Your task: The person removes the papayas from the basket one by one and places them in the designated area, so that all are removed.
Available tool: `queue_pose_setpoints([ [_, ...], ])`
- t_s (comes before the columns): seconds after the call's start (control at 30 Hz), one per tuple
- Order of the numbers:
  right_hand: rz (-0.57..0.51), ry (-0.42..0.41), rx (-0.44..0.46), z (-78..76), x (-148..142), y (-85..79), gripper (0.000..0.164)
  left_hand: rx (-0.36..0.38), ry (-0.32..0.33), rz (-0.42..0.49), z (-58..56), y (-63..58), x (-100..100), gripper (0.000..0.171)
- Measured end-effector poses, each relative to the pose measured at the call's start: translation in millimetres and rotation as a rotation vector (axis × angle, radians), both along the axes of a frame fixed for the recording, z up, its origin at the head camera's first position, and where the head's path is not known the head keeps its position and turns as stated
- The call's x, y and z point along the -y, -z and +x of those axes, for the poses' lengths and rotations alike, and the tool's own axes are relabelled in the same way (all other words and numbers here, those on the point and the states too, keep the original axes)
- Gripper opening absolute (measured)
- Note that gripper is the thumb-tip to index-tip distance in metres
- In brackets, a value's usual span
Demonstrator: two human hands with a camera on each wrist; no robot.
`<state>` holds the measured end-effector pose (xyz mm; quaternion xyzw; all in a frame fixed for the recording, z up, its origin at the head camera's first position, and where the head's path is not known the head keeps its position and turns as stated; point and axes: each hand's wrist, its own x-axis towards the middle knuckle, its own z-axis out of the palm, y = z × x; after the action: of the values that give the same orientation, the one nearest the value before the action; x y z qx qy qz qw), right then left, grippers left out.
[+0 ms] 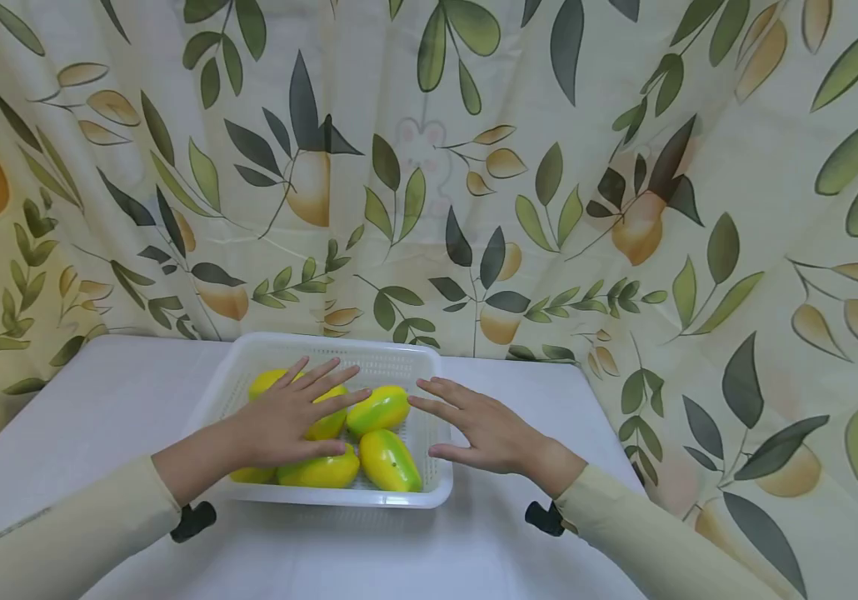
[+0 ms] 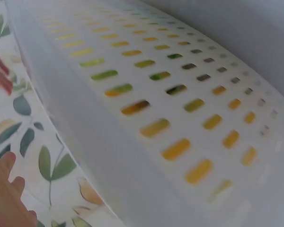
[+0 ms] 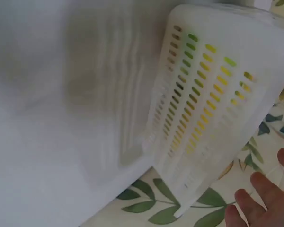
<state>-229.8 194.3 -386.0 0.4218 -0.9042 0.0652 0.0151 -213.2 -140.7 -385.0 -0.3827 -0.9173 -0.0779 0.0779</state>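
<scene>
Several yellow-green mangoes (image 1: 390, 461) lie in a white plastic basket (image 1: 339, 498) with slotted walls. My left hand (image 1: 290, 421) hovers over the left part of the basket, fingers spread, hiding some of the fruit. Near the basket's right side is my right hand (image 1: 492, 429), its fingers stretched out toward the left hand and holding nothing. The left wrist view is mostly filled by the basket wall (image 2: 109, 151), with fingers of the left hand (image 2: 7, 198) at the lower left. In the right wrist view, the right hand's fingers (image 3: 260, 189) are apart from the basket (image 3: 241, 28).
The basket stands on a table with a white cloth (image 1: 534, 533). Behind it hangs a curtain (image 1: 429, 275) printed with leaves and fruit. Black straps with small mounts (image 1: 193, 522) sit at both wrists.
</scene>
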Motion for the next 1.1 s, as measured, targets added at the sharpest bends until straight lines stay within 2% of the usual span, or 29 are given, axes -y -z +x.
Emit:
queue_pose_setpoints([
  [0.13, -0.002, 0.019, 0.023, -1.7, 9, 2.6, 0.069, -0.017, -0.061, 0.016, -0.1, 0.5, 9, 0.07],
  [0.33, -0.012, 0.054, 0.061, -0.9, 22, 4.4, 0.072, -0.003, -0.153, 0.034, 2.2, 1.2, 23, 0.07],
  [0.77, -0.083, 0.156, 0.1, 0.2, 41, 8.2, 0.069, -0.106, -0.259, 0.195, 9.9, -3.4, 56, 0.069],
  [1.1, -0.112, 0.197, 0.192, 3.8, 47, 13.5, 0.07, -0.134, -0.339, 0.276, 17.4, 5.4, 81, 0.069],
])
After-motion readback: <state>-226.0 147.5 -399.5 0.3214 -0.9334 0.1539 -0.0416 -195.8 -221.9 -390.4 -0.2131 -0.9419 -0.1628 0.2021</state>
